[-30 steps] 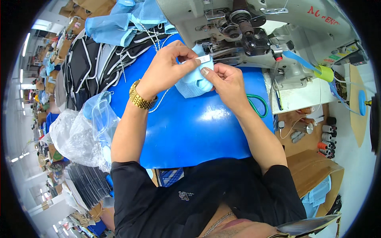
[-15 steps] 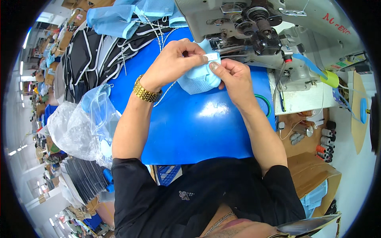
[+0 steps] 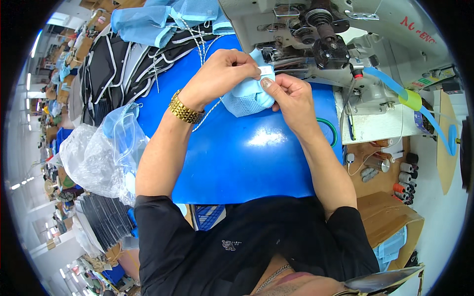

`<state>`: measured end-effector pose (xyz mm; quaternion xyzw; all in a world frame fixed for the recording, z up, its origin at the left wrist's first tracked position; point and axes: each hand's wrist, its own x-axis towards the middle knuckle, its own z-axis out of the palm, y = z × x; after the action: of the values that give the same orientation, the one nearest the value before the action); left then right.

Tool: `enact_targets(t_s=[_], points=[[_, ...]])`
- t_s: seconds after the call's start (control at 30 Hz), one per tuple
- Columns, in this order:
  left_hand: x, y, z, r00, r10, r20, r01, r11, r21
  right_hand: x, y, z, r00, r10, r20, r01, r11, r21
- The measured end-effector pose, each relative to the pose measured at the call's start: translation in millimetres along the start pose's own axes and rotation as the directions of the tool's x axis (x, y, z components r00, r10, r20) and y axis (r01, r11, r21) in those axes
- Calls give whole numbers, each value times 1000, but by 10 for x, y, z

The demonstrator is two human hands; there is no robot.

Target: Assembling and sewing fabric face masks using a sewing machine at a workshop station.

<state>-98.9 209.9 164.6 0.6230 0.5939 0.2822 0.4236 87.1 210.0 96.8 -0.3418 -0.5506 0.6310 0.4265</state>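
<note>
Both hands meet at a light blue mesh fabric piece (image 3: 241, 104), held above the blue work surface close to the sewing machine. A small white label (image 3: 266, 70) lies on the fabric's upper part. My left hand (image 3: 224, 71), with a gold watch on its wrist, is closed, thumb and forefinger pinching at the label's left edge. On the other side, my right hand (image 3: 292, 98) grips the fabric's right edge, its thumb on top just below the label. The fingers beneath the cloth are partly hidden.
The sewing machine (image 3: 323, 42) stands just beyond the hands. Black pieces with white edging (image 3: 106, 74) and blue mesh pieces (image 3: 140, 24) are heaped at far left. A clear plastic bag (image 3: 91, 163) hangs at the left edge. Thread spools (image 3: 406, 176) and a cardboard box (image 3: 382, 209) are at right.
My left hand has shifted slightly to the right, its fingertips still at the label. The right hand keeps its grip almost unmoved, and the fabric stays in nearly the same place.
</note>
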Motion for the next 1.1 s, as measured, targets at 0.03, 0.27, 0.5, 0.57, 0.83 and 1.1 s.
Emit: enact_targets(t_s=[0.03, 0.27, 0.5, 0.57, 0.83, 1.1], points=[[2, -3, 9, 1000, -15, -1, 15, 1000, -19, 1, 0, -4, 1000, -1, 5, 1, 1000, -3], [7, 11, 43, 997, -78, -8, 77, 993, -93, 5, -17, 8, 1000, 5, 5, -5, 1000, 6], [-30, 40, 53, 996, -92, -12, 90, 992, -90, -2, 12, 12, 1000, 12, 21, -13, 999, 34], [-1, 50, 57, 994, -104, -30, 100, 988, -117, 30, 21, -1, 1000, 2, 12, -2, 1000, 31], [28, 36, 76, 989, -127, -80, 111, 978, -174, 30, -11, 27, 999, -6, -35, 6, 1000, 9], [31, 31, 87, 990, -132, -47, 120, 974, -190, -5, -40, 23, 998, 6, -62, -8, 1000, -30]])
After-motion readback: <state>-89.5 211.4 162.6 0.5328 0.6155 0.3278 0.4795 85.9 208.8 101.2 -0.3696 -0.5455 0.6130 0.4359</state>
